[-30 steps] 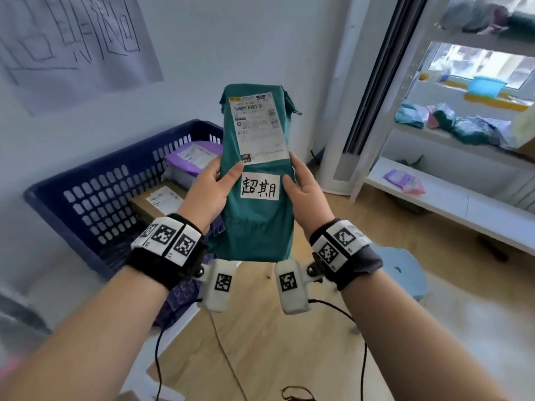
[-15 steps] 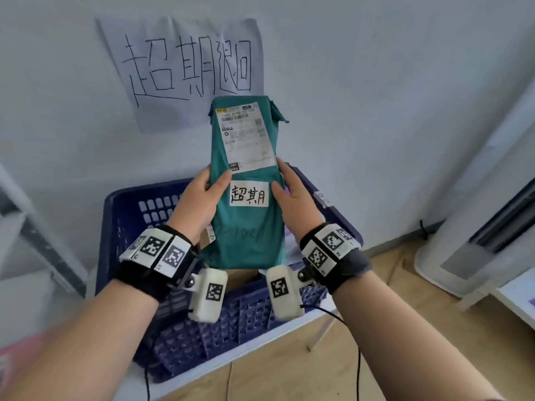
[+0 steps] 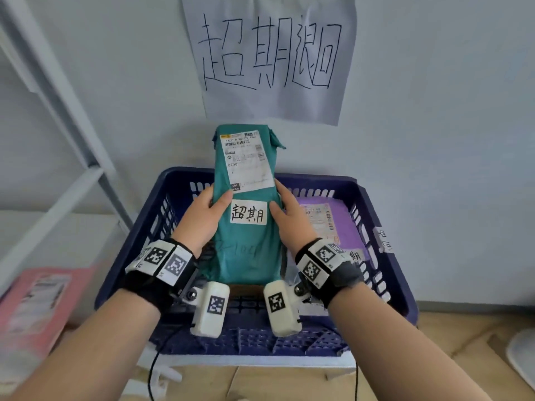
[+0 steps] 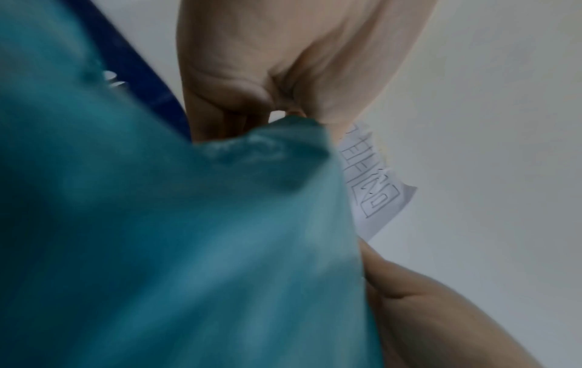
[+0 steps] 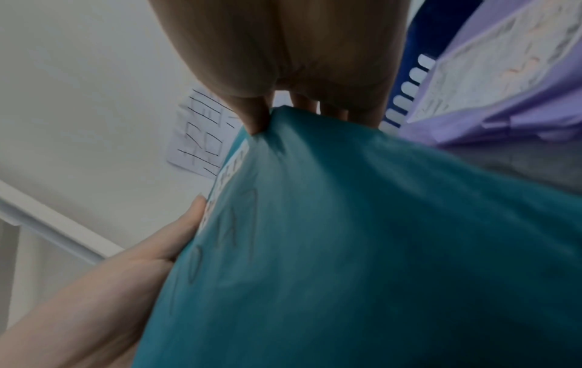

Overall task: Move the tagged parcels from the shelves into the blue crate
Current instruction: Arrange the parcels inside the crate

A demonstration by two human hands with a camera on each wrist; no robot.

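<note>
Holding the teal parcel (image 3: 249, 227) upright over the blue crate (image 3: 385, 256), I have my left hand (image 3: 202, 218) on its left edge and my right hand (image 3: 289, 215) on its right edge, thumbs on the front either side of the white tag (image 3: 248, 215), fingers wrapped behind. A purple parcel (image 3: 327, 221) fills the crate's right side toward the back rim; the left half shows open floor. A white shelf post (image 3: 58, 96) stands just left of the crate.
</note>
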